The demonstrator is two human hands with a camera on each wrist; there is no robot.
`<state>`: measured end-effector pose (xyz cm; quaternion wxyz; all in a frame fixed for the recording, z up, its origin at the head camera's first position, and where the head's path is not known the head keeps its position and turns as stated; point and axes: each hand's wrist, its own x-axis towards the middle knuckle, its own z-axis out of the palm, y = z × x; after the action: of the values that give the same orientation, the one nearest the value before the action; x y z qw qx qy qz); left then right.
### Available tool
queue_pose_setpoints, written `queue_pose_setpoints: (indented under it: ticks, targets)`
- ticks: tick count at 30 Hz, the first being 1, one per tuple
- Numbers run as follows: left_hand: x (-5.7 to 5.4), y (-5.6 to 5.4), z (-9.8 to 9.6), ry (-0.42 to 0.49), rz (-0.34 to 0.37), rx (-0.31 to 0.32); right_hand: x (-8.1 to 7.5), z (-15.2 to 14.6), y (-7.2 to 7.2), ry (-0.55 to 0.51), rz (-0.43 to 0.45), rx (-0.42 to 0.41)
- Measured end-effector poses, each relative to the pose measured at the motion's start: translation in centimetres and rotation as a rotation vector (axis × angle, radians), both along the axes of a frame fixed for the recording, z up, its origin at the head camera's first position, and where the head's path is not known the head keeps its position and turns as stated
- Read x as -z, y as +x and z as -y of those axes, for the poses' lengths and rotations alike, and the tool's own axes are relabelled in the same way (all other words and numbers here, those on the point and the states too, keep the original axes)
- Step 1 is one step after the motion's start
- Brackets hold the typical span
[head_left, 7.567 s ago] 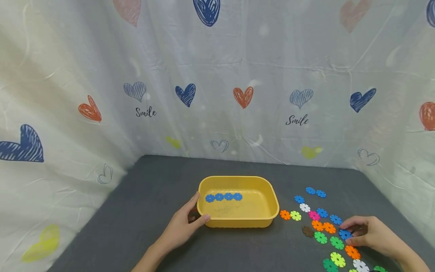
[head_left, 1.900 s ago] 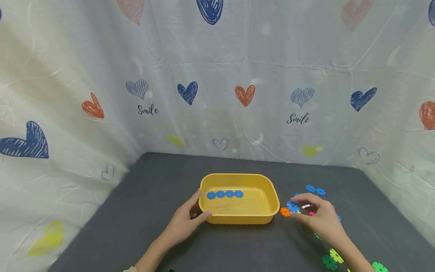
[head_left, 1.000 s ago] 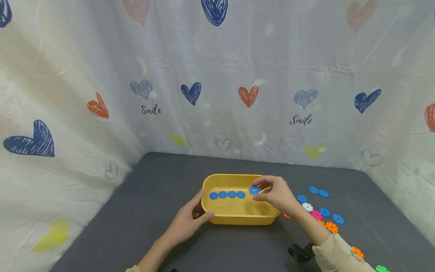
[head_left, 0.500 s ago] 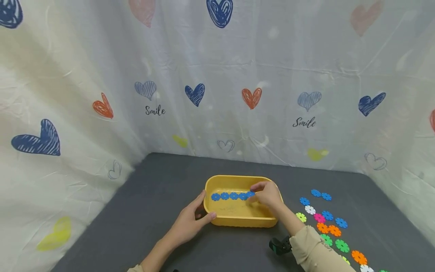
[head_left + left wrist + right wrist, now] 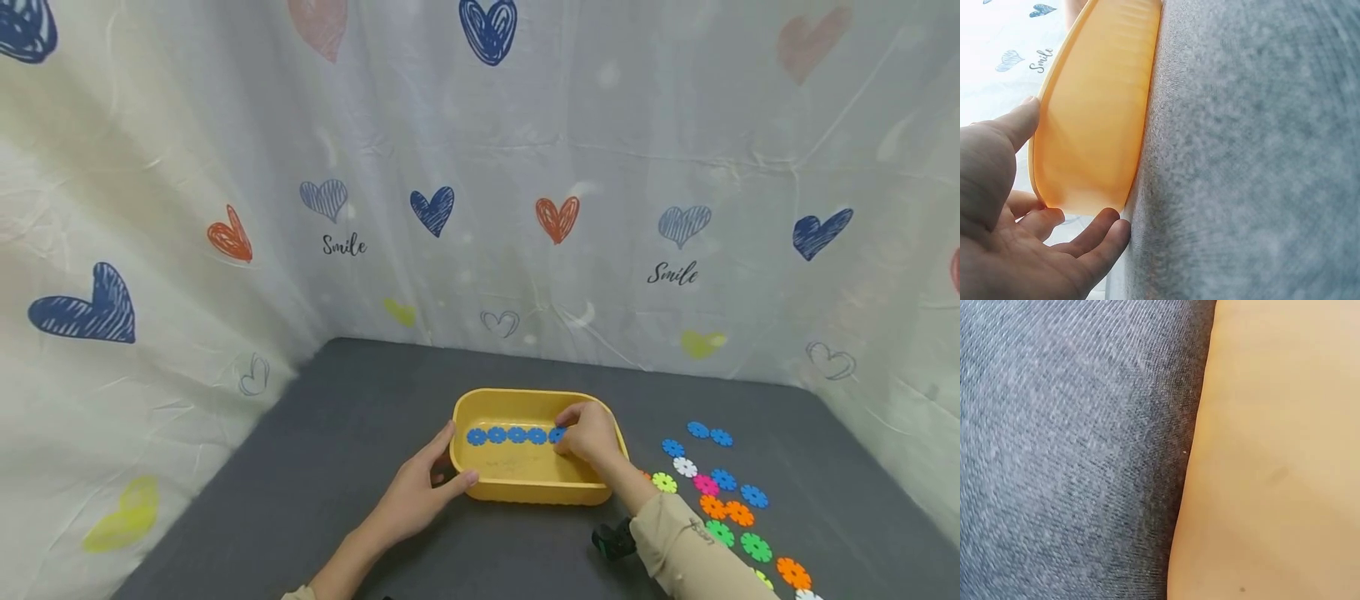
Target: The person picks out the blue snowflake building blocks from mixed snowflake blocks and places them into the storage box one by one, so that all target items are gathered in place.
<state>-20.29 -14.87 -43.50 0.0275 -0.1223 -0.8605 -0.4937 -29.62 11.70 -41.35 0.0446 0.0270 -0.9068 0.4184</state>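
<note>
A yellow plastic tub stands on the dark tabletop. My left hand grips its left end, thumb at the near rim and fingers around the end wall; the left wrist view shows the fingers against the tub. Inside lies a left-to-right row of several blue notched snowflake discs. My right hand reaches over the right side and pinches a blue snowflake disc at the row's right end, partly hidden by the fingers. The right wrist view shows only the tub's wall and cloth.
More snowflake discs lie scattered right of the tub: blue, white, pink, orange and green. The right forearm crosses in front of some. A black wrist device hangs by the right sleeve. A heart-printed curtain surrounds the table.
My right hand has picked up a blue snowflake disc from the scattered ones, carried it left into the tub and lowered it at the row's right end. The left hand has kept its grip.
</note>
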Motion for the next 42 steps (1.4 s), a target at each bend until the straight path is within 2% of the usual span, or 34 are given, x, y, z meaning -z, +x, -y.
queue_pose_setpoints:
  ticks: [9,31,42]
  targets:
    - [0.06,0.02,0.02,0.013,0.001,0.013,0.2,-0.05,0.03,-0.024,0.011,0.001]
    - [0.0,0.13,0.0,0.007,-0.013,0.001,0.35,0.11,-0.06,-0.072,0.025,-0.006]
    - [-0.07,0.08,-0.01,0.018,0.006,0.006,0.5,0.12,-0.18,-0.093,0.001,-0.025]
